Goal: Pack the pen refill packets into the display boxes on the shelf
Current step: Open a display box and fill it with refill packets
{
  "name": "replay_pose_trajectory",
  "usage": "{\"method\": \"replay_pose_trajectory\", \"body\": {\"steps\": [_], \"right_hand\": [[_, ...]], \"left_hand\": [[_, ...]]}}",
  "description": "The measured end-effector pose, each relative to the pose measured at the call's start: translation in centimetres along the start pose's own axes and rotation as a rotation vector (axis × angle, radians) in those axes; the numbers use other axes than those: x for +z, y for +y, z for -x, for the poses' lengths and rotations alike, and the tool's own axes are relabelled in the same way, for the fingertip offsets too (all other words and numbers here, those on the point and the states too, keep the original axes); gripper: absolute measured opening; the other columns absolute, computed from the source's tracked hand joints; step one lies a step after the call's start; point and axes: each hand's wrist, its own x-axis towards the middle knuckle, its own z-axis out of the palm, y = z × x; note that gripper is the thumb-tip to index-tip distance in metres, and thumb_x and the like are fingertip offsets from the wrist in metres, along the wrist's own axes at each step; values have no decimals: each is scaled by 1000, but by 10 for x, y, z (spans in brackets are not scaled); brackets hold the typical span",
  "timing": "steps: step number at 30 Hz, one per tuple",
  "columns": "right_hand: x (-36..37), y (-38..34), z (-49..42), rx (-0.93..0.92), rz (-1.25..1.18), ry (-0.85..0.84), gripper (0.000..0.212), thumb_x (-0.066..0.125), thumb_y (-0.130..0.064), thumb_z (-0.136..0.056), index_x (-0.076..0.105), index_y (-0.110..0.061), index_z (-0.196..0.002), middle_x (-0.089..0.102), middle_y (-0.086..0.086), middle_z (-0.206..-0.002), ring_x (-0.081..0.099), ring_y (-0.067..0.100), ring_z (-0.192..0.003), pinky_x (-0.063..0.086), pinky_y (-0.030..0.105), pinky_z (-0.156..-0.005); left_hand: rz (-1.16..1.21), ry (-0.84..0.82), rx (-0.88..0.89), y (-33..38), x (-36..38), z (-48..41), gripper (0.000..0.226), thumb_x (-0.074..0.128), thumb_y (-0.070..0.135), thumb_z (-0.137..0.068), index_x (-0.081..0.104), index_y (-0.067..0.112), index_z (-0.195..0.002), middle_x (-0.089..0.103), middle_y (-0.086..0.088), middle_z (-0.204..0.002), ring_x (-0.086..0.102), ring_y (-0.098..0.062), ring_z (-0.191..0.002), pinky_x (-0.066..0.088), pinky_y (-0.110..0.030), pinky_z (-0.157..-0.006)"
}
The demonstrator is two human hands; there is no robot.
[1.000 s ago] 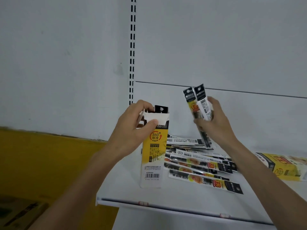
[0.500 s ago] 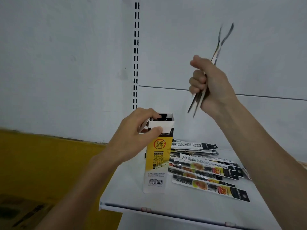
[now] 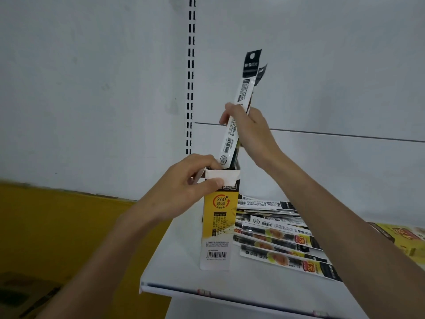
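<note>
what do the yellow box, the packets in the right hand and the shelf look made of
Yellow box: thin printed card, it seems; its white top flap folds back on a crease.
Held packets: probably glossy plastic film, thin and slightly bowed.
Shelf: likely white painted metal, smooth with a thin front lip.

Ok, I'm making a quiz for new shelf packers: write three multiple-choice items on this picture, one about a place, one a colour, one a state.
1. The loose packets lie: A on the shelf, right of the box; B inside the box; C on the floor.
2. The box front is mostly: A red; B green; C yellow.
3. The box top is: A taped shut; B held open; C crushed flat.

1 A: they fan out on the shelf beside the box.
2 C: yellow shows below the flap.
3 B: the left hand pinches the flap back, and the right hand has the held packets at the opening.
</note>
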Motion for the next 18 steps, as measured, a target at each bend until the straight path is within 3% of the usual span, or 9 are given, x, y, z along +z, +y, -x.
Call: {"method": "replay_pose_trajectory", "body": {"steps": [3,5,8,12,15,18], "right_hand": [[-11,2,8,-117,108,-169,33,47,-36,-94,56,-16,-70,44,3,-59,41,9,-51,33,17,-49],[-21,-2,13,-127,153,-336,22,54,-28,-92,59,-15,-75,52,1,-61,45,8,-50,34,15,-48],[-36,-12,19,-100,229,-530,4,65,-23,-82,63,-24,-79,63,-16,-64,52,-5,-56,40,9,-51],[-54,-18,15,-122,68,-510,12,72,-16,-71,65,-13,-81,64,-8,-67,53,3,-59,40,14,-49],[-49,-9,12,-47,70,-502,12,74,-8,-71,65,-8,-79,67,-7,-67,56,6,-59,40,15,-49],[-47,-5,10,3,40,-509,11,74,-5,-71,66,-7,-78,68,-6,-67,56,6,-59,41,16,-49]], "left_hand": [[9,16,-6,-2,1,1,4,58,36,-83,56,33,-82,59,3,-108,57,-16,-102,49,-28,-84],[7,37,7,-2,4,2,5,56,31,-84,53,34,-82,59,4,-107,57,-14,-98,47,-18,-79],[8,65,26,-1,7,2,15,54,20,-87,51,34,-82,59,7,-99,56,-10,-93,44,-11,-72],[-1,65,24,-4,9,-1,9,56,26,-88,52,34,-84,58,5,-104,56,-12,-97,47,-18,-77],[-15,71,36,-3,11,-1,11,54,24,-88,52,34,-84,58,6,-103,56,-10,-96,47,-13,-72],[3,71,25,-3,11,0,12,53,22,-88,52,33,-84,59,4,-104,56,-12,-97,45,-16,-72]]}}
